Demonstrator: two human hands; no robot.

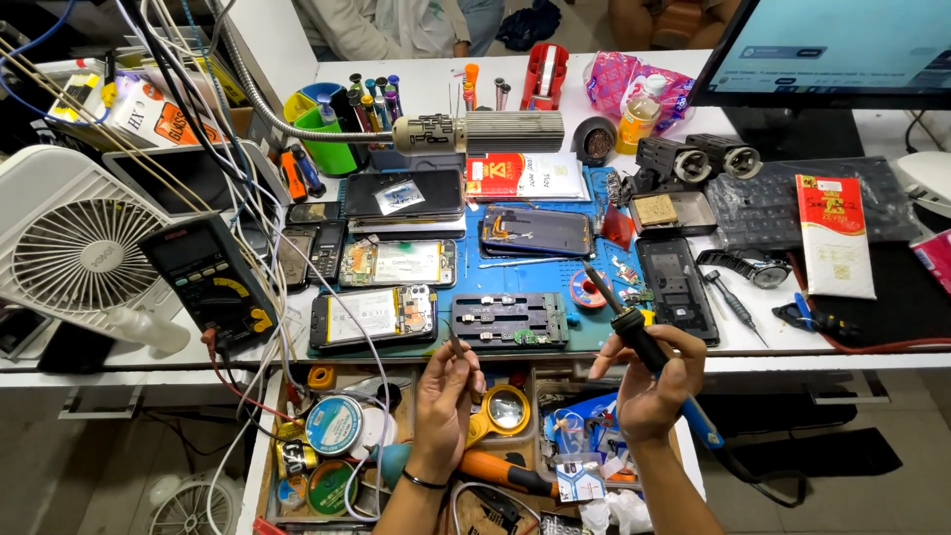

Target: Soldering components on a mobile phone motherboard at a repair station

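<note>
Fingers of my left hand pinch thin tweezers while my right hand grips the soldering iron pen-style, both tips angled toward the near black fixture for close work.

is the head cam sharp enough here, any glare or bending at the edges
Head view: evenly lit and mostly sharp, with only soft shadows under the hands; the soldering iron in the right hand and the tweezers in the left hand read clearly. The monitor is bright and washed out. Wide-angle bending shows at the edges, curving the table edge by the white fan.
</note>
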